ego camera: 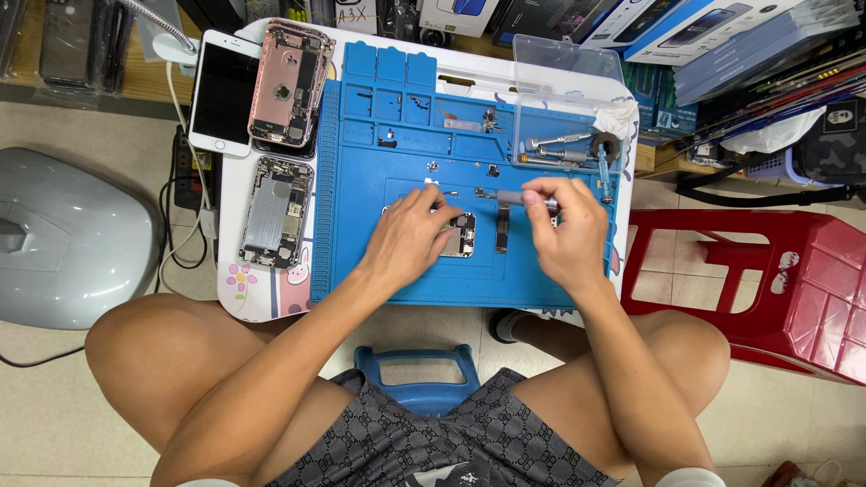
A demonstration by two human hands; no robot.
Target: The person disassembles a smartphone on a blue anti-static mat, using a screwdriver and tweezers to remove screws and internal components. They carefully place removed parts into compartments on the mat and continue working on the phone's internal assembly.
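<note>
Small phone board (462, 234) sits mid blue repair mat (406, 171), pinned flat by left hand (410, 236), fingers spread over it. Right hand (566, 230) pinches a slim screwdriver (519, 197), tip pointing left toward the board. Looks like the screw-removal step; next move needs the tip seated square on a tiny screw head, board steady. Two opened phone housings (278, 212) lie left on the tabletop (233, 289), clear parts box (568, 108) upper right.

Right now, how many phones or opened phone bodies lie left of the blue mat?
3: a white-framed phone at top left, a pink opened body leaning beside it, a grey opened body below. Others may be hidden.
</note>
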